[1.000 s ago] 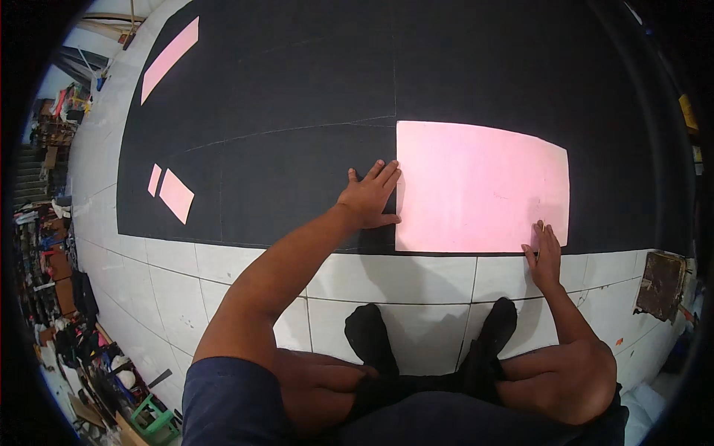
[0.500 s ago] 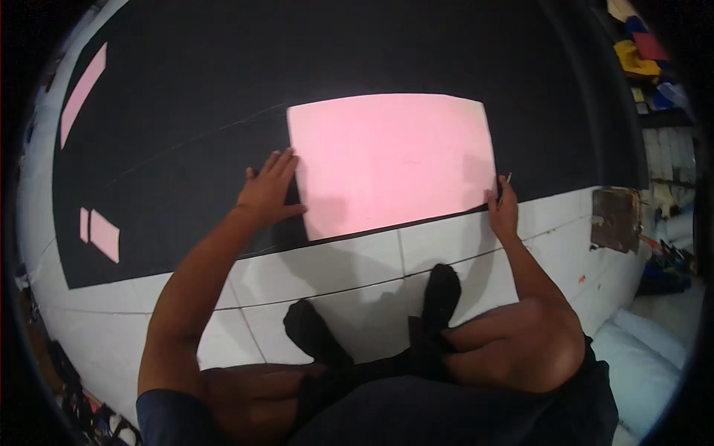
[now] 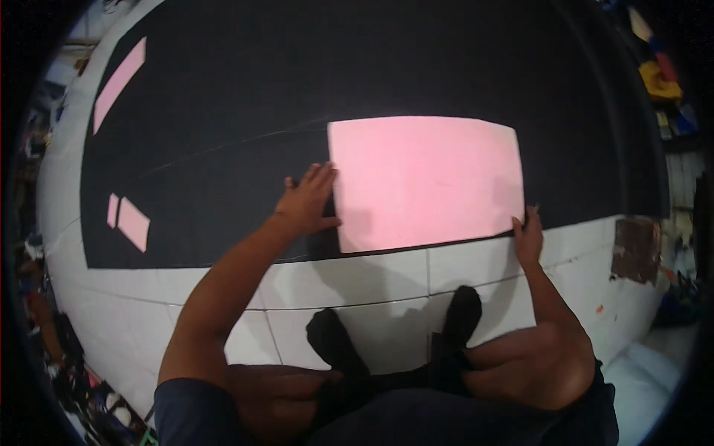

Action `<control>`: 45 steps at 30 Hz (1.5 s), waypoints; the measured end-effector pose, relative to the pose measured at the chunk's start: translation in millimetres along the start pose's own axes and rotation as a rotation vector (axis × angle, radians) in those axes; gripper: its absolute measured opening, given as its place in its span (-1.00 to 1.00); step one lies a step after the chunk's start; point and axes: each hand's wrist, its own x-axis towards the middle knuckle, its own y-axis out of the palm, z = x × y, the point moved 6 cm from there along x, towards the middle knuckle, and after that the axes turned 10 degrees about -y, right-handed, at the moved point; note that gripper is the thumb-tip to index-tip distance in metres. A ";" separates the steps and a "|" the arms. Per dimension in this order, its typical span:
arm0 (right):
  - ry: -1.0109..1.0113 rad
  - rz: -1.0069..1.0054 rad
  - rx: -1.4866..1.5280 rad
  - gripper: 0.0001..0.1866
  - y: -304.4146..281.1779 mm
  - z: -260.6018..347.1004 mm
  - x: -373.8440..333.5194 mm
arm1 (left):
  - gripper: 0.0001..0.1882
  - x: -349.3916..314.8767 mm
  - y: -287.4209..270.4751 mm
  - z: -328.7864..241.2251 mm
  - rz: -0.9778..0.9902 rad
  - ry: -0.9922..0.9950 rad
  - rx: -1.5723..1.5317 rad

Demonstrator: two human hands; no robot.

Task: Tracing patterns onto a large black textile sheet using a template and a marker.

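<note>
A large pink sheet (image 3: 428,182), its top edge slightly curved, lies flat on black material (image 3: 245,82) near that material's front edge. At the sheet's left side rests my left hand (image 3: 306,202), fingers spread and thumb apart, the fingertips touching the edge. My right hand (image 3: 529,236) is at the lower right corner, thumb against the pink edge. Between its fingers a thin pen-like stick (image 3: 535,209) pokes out, mostly hidden and blurred. From the sheet's upper left corner a faint pale line (image 3: 223,144) runs leftward over the black material.
Farther left on the black material lie a long pink strip (image 3: 119,85), a small pink strip (image 3: 112,210) and a pink four-sided piece (image 3: 134,224). White tiled floor (image 3: 372,279) borders its front. A dark brown patch (image 3: 634,249) marks the floor at right, near a pale cushion-like thing (image 3: 639,390).
The whole view has shifted, so everything appears farther right. Both hands keep their places at the pink sheet's edges, and the sheet stays put on the black material.
</note>
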 end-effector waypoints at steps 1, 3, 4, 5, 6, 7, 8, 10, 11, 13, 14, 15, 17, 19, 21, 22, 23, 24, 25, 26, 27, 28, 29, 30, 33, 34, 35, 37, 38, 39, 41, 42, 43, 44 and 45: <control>0.118 0.120 0.085 -0.42 1.3 6.1 2.1 | 0.10 -1.0 3.8 3.7 0.005 -0.005 -0.004; 0.073 0.068 0.058 -0.38 -3.6 5.0 0.3 | 0.09 -2.5 0.3 2.2 0.002 0.014 -0.018; 0.082 0.078 0.042 -0.38 -4.4 6.9 1.1 | 0.09 -3.9 -0.3 3.0 -0.025 0.024 -0.010; 0.094 0.090 0.022 -0.38 -4.4 6.5 1.1 | 0.09 -4.4 0.5 4.9 -0.022 0.006 -0.010; 0.082 0.094 0.032 -0.38 -3.4 7.6 1.0 | 0.09 -4.8 0.1 4.7 -0.039 0.024 -0.003; 0.101 0.099 0.038 -0.37 -3.4 7.2 1.4 | 0.09 -4.2 0.6 5.1 -0.058 0.046 0.003; 0.121 0.105 0.043 -0.36 -2.1 6.9 1.5 | 0.10 -4.1 1.5 6.8 -0.074 0.050 -0.024; 0.135 0.124 0.043 -0.35 0.9 8.1 2.2 | 0.10 -4.0 3.9 9.8 -0.072 0.044 -0.027; 0.158 0.142 0.037 -0.34 1.7 7.3 2.3 | 0.10 -3.8 4.0 9.7 -0.070 0.048 -0.027; 0.165 0.145 0.015 -0.34 2.6 5.6 1.8 | 0.10 -2.8 3.7 8.9 -0.065 0.047 -0.020; 0.176 0.147 -0.007 -0.34 2.5 3.8 1.0 | 0.10 -2.7 3.4 8.2 -0.059 0.049 -0.010; 0.176 0.148 -0.009 -0.34 2.3 2.1 0.4 | 0.10 -2.8 3.3 7.6 -0.058 0.050 -0.012; 0.185 0.153 0.019 -0.33 3.3 2.2 0.8 | 0.10 -3.0 3.5 8.1 -0.069 0.049 -0.001; 0.184 0.146 0.046 -0.32 2.3 3.2 1.0 | 0.10 -2.6 3.1 7.8 -0.067 0.047 -0.004; 0.184 0.140 0.072 -0.32 1.5 5.6 1.7 | 0.10 -2.9 2.1 7.8 -0.065 0.045 -0.006; 0.191 0.147 0.058 -0.32 0.9 6.5 1.4 | 0.10 -4.7 1.9 7.3 -0.062 0.043 -0.008; 0.198 0.155 0.044 -0.32 0.9 6.7 1.2 | 0.10 -6.1 1.7 6.9 -0.058 0.041 -0.010; 0.199 0.161 0.044 -0.32 1.4 5.3 1.6 | 0.10 -5.8 0.9 6.4 -0.053 0.041 -0.011; 0.195 0.158 0.037 -0.33 1.7 3.4 2.3 | 0.10 -4.5 -0.2 7.1 -0.060 0.043 -0.011; 0.190 0.155 0.031 -0.33 1.6 1.8 2.1 | 0.10 -4.0 -0.9 7.3 -0.068 0.044 -0.010; 0.190 0.160 0.031 -0.33 1.6 0.3 0.9 | 0.10 -4.5 -0.2 6.9 -0.063 0.043 -0.011; 0.194 0.153 0.050 -0.33 1.9 -0.8 1.9 | 0.10 -3.3 0.3 6.7 -0.065 0.044 -0.009; 0.198 0.144 0.068 -0.33 2.3 -1.3 2.3 | 0.10 -2.6 0.8 6.9 -0.068 0.045 -0.008; 0.197 0.146 0.069 -0.33 2.8 -1.3 2.1 | 0.10 -2.5 1.4 7.4 -0.067 0.044 -0.008; 0.221 0.159 0.076 -0.32 4.2 0.2 2.5 | 0.09 -2.7 2.0 8.7 -0.104 0.055 0.010; 0.216 0.159 0.078 -0.31 3.9 -0.3 2.4 | 0.09 -2.9 2.0 8.3 -0.101 0.054 0.008; 0.212 0.160 0.079 -0.31 3.8 -0.7 2.2 | 0.09 -3.2 1.8 7.9 -0.099 0.054 0.006; 0.225 0.170 0.079 -0.30 4.3 -1.1 1.2 | 0.09 -4.3 1.8 7.8 -0.090 0.050 0.002; 0.237 0.180 0.080 -0.30 5.3 -0.9 0.8 | 0.08 -5.2 2.2 8.5 -0.083 0.045 -0.001; 0.236 0.181 0.081 -0.30 6.4 0.2 1.1 | 0.08 -6.2 2.2 9.3 -0.082 0.044 -0.001; 0.228 0.168 0.110 -0.29 5.0 -1.7 1.0 | 0.08 -5.5 0.7 7.3 -0.058 0.029 -0.013; 0.229 0.169 0.107 -0.29 4.7 -3.1 0.3 | 0.08 -5.1 -0.1 5.7 -0.058 0.032 -0.015; 0.222 0.158 0.100 -0.28 4.4 -3.0 0.5 | 0.09 -4.4 0.1 6.0 -0.049 0.023 -0.022; 0.216 0.146 0.093 -0.28 3.7 -3.6 0.6 | 0.10 -4.0 0.6 5.8 -0.040 0.014 -0.029; 0.217 0.145 0.088 -0.28 3.9 -4.6 -0.2 | 0.10 -3.9 0.9 4.7 -0.041 0.018 -0.032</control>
